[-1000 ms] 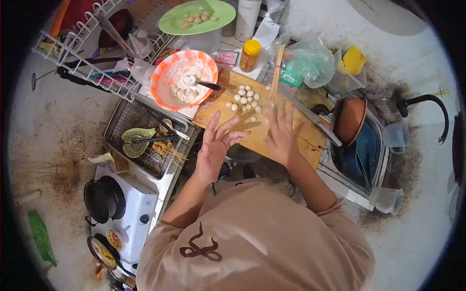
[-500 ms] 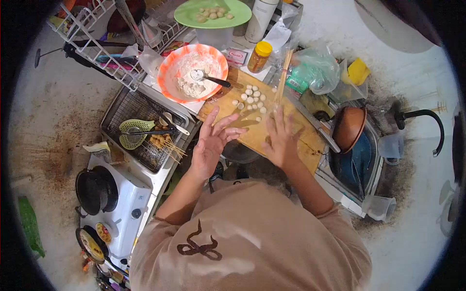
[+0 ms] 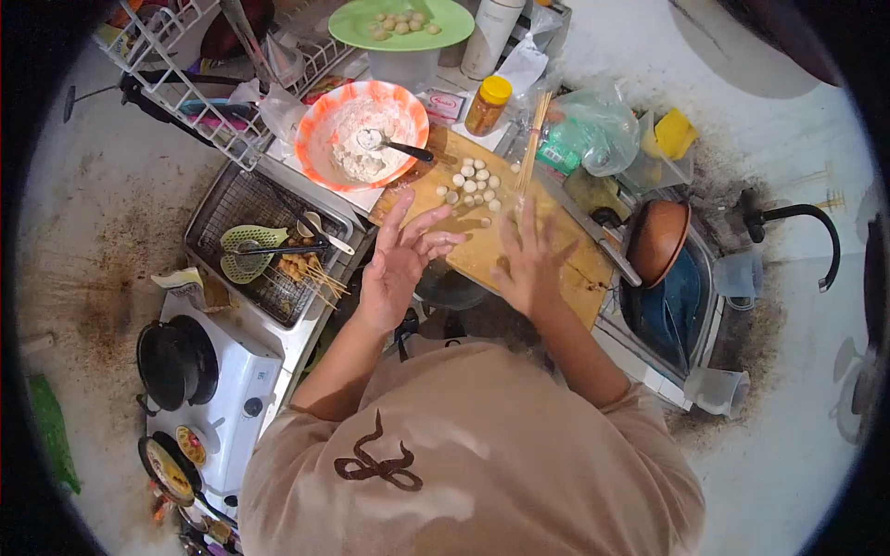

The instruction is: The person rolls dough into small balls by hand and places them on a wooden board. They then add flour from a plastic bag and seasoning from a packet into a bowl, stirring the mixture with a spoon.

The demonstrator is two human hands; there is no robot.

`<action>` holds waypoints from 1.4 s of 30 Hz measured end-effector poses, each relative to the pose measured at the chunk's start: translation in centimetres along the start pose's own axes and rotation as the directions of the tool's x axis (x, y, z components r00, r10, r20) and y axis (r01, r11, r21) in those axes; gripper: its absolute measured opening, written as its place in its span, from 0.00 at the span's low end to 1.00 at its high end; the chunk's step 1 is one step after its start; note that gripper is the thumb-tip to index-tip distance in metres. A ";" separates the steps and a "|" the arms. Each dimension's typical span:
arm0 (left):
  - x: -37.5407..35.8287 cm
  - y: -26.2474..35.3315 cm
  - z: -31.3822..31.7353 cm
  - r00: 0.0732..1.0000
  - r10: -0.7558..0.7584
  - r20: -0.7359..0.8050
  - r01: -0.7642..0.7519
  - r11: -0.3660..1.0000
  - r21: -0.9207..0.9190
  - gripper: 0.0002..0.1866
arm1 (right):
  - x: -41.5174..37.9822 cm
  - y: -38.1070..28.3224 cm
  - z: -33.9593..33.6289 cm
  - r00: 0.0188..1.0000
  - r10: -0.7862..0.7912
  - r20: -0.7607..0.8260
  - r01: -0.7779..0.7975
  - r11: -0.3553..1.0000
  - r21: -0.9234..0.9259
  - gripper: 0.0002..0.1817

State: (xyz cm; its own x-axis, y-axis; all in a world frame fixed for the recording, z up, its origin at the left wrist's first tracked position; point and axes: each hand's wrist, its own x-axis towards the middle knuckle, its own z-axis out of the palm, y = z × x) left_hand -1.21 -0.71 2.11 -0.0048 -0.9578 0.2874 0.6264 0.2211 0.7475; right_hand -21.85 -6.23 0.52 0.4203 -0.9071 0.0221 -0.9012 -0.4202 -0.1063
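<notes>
Over the near edge of the wooden cutting board (image 3: 573, 269), my left hand (image 3: 399, 264) is held up with its palm turned inward and its fingers spread. Facing it, my right hand (image 3: 528, 264) has fingers apart too, a little blurred. I see nothing held in either one. Several small round white dough balls (image 3: 476, 176) lie on the board just beyond my fingertips. A bundle of thin wooden skewers (image 3: 533, 139) rests past my right hand. Farther left, an orange-and-white bowl (image 3: 306, 139) holds white flour or dough and a black-handled spoon (image 3: 403, 148).
A knife (image 3: 616, 255) lies along the board's right side, by the sink (image 3: 709, 324) with a brown pot. Left are a wire-racked tray (image 3: 209, 208) with skewered food and a stove (image 3: 246, 389) with pans. A green plate (image 3: 454, 32) of balls and a yellow-lidded jar (image 3: 489, 107) stand behind.
The whole view has shifted slightly, so things appear a little farther left and up. Both hands stay raised and apart, with only slight finger movement.
</notes>
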 end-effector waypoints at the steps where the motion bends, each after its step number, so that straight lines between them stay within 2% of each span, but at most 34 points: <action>1: 0.1 0.1 -0.1 1.000 0.003 0.008 -0.003 1.000 0.002 0.39 | -1.2 0.2 -0.1 0.999 0.014 0.034 -0.013 0.999 -0.038 0.40; 2: 0.2 0.1 -0.1 1.000 0.006 0.014 -0.006 1.000 0.002 0.39 | -1.8 0.5 -0.1 0.997 0.029 0.071 -0.024 0.997 -0.076 0.40; 5: 0.0 0.1 -0.3 1.000 0.003 0.006 -0.003 1.000 0.006 0.39 | -2.1 3.7 0.5 0.991 0.127 -0.037 -0.132 0.963 -0.237 0.41; 8: -0.3 0.0 -0.3 1.000 -0.005 0.009 0.005 1.000 0.015 0.40 | 0.0 6.0 2.2 0.979 0.094 -0.180 -0.129 0.973 -0.190 0.41; 11: -0.3 -0.1 0.2 1.000 -0.017 -0.010 0.017 1.000 -0.002 0.40 | 2.2 3.1 1.8 0.983 0.102 -0.150 -0.119 0.987 -0.108 0.41; 14: -0.2 0.2 0.4 1.000 -0.012 0.020 0.012 1.000 0.025 0.40 | 0.6 1.0 0.8 0.997 0.022 -0.079 -0.027 0.998 -0.056 0.41; 17: -0.2 0.4 0.0 0.997 -0.008 0.072 0.004 0.999 0.054 0.40 | -1.8 1.5 0.1 0.993 0.092 0.079 -0.083 0.990 -0.113 0.40; 20: -0.3 0.6 -0.4 0.996 -0.002 0.088 -0.004 0.998 0.066 0.40 | -1.4 4.9 0.5 0.976 0.198 -0.089 -0.214 0.950 -0.227 0.40; 23: -0.6 0.6 -0.8 0.996 -0.003 0.084 -0.003 0.997 0.074 0.39 | 0.5 6.5 1.7 0.962 0.096 -0.254 -0.127 0.986 -0.108 0.41; 26: -0.6 0.3 -0.7 0.998 -0.010 0.061 0.006 0.998 0.069 0.39 | 1.9 2.8 1.6 0.996 0.084 -0.041 -0.086 0.995 -0.046 0.40; 29: -0.5 -0.2 -0.4 0.998 -0.013 0.058 0.010 0.999 0.045 0.38 | 0.4 0.2 -0.1 0.999 -0.044 -0.032 0.045 0.999 0.031 0.39; 32: -0.4 -0.4 -0.1 0.997 -0.004 0.083 0.002 1.000 0.026 0.38 | -2.0 3.1 1.5 0.999 -0.025 -0.028 0.022 0.994 -0.106 0.40; 35: -0.5 -0.4 0.1 0.997 -0.004 0.081 0.003 1.000 0.016 0.38 | -2.0 6.6 2.1 0.991 0.057 -0.124 -0.078 0.982 -0.171 0.40; 38: -0.8 -0.5 0.4 0.996 -0.026 0.090 0.026 1.000 0.005 0.38 | 0.2 6.8 1.9 0.978 0.014 -0.210 -0.043 0.990 -0.131 0.39; 42: -0.8 -0.8 0.9 0.993 -0.047 0.111 0.048 0.999 -0.005 0.38 | 1.2 3.2 2.1 0.994 -0.038 -0.104 0.031 0.998 -0.063 0.39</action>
State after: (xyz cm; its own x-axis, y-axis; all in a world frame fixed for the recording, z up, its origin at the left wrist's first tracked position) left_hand -2.42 0.06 1.86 -0.1212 -0.9407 0.3167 0.6295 0.1739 0.7573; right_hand -23.97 -8.57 -1.91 0.4407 -0.8882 0.1296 -0.8925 -0.4490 -0.0426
